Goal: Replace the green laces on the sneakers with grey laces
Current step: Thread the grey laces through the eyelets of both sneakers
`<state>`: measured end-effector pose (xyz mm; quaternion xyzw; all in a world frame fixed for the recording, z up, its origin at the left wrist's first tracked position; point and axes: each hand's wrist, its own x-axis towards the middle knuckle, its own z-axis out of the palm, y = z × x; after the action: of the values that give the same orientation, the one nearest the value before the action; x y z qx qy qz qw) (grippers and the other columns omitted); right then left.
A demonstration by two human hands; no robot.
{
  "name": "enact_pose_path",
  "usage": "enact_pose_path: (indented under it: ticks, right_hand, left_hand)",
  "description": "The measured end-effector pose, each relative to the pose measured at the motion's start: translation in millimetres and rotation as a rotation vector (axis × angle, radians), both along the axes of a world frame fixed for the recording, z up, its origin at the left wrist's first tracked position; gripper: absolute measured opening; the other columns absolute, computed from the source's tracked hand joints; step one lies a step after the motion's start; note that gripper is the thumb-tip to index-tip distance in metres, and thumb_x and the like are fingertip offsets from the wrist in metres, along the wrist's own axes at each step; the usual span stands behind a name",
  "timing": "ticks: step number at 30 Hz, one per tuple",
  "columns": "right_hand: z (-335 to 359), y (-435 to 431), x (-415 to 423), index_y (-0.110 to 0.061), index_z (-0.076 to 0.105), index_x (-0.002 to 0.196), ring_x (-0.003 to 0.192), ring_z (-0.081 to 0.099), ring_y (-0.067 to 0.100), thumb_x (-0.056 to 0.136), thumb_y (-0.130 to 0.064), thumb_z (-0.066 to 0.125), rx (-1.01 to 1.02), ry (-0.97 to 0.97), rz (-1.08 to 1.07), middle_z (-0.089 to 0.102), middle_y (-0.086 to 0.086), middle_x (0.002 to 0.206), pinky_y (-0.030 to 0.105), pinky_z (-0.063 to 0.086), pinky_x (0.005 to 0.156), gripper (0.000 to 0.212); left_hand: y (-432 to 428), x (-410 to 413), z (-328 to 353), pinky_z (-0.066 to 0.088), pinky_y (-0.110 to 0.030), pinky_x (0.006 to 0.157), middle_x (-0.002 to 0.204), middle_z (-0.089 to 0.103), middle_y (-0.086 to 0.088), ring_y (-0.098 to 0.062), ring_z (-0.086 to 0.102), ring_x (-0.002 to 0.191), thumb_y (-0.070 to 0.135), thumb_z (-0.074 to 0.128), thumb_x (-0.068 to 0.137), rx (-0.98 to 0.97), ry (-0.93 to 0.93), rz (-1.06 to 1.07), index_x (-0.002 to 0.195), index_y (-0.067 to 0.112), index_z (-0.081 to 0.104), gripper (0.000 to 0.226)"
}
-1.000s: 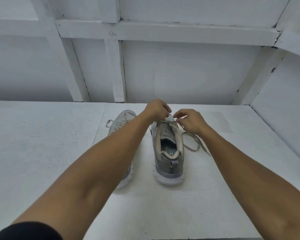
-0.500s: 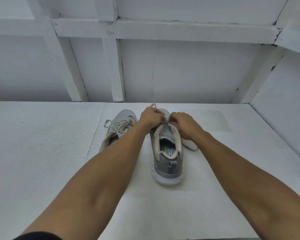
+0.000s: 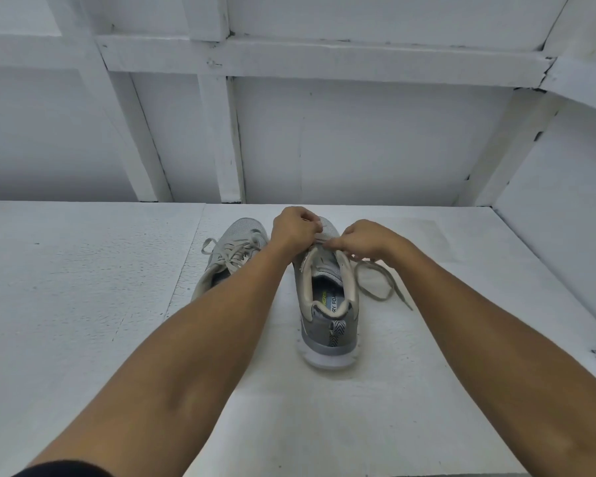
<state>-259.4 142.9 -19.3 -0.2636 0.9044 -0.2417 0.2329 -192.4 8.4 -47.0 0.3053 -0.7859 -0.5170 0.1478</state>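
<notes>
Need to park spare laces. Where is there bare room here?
Bare: the wide white surface left of the left sneaker, and the near strip behind the heel of the right sneaker. Crowded: left hand and right hand grip the lace over that sneaker; its loose end trails right.

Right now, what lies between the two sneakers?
In the head view, only the person's left forearm crosses the gap between the left sneaker and right sneaker; the white surface there is bare.

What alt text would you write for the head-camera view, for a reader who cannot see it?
A person's left hand and right hand pinch a lace over the tongue of a grey sneaker, heel toward the camera, on a white table. The lace's loose end trails right; a second sneaker, laced, sits left.
</notes>
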Motion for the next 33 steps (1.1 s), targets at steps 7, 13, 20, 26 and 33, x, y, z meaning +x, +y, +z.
enact_pose_path:
  ticks: [7,13,20,26,33]
  right_hand:
    - [-7.0,0.7,0.1,-0.011,0.050,0.062,0.042,0.046,0.014,0.088,-0.008,0.057,-0.169,-0.232,-0.237,0.050,0.004,0.049,0.022,0.039,0.047,0.027]
    - [-29.2,7.6,-3.7,-0.009,0.059,0.081,0.065,0.053,0.018,0.092,-0.004,0.052,-0.312,-0.511,-0.414,0.059,0.008,0.075,0.029,0.046,0.062,0.014]
    - [-34.0,9.3,-2.0,-0.009,0.061,0.083,0.068,0.055,0.017,0.094,-0.006,0.051,-0.374,-0.556,-0.453,0.061,0.007,0.076,0.029,0.046,0.064,0.015]
    - [-34.1,8.8,-1.4,-0.009,0.060,0.085,0.068,0.055,0.016,0.095,-0.006,0.051,-0.371,-0.555,-0.458,0.060,0.007,0.078,0.027,0.047,0.061,0.013]
    - [-32.9,9.0,-0.7,-0.009,0.061,0.085,0.071,0.056,0.017,0.094,-0.006,0.051,-0.370,-0.564,-0.458,0.062,0.008,0.079,0.029,0.048,0.067,0.014]
  left_hand:
    - [2.2,-0.2,-2.1,0.052,-0.031,0.085,0.088,0.066,0.001,-0.017,0.061,0.091,0.015,0.075,0.080,-0.089,-0.121,-0.112,0.079,0.020,0.069,0.008]
    - [3.1,1.7,-1.8,0.050,-0.027,0.078,0.086,0.066,0.000,-0.013,0.058,0.084,0.014,0.076,0.080,-0.097,-0.149,-0.154,0.085,0.016,0.070,0.008]
    - [6.6,2.6,-1.6,0.049,-0.023,0.077,0.084,0.068,0.002,-0.010,0.059,0.083,0.013,0.075,0.079,-0.157,-0.159,-0.163,0.088,0.013,0.074,0.009]
    - [9.0,1.7,-1.5,0.050,-0.026,0.083,0.095,0.072,-0.003,-0.012,0.061,0.089,0.015,0.075,0.078,-0.208,-0.174,-0.156,0.089,0.014,0.075,0.010]
    - [12.1,0.1,-0.6,0.048,-0.024,0.078,0.095,0.073,-0.004,-0.011,0.059,0.085,0.017,0.077,0.078,-0.215,-0.197,-0.173,0.091,0.012,0.076,0.013]
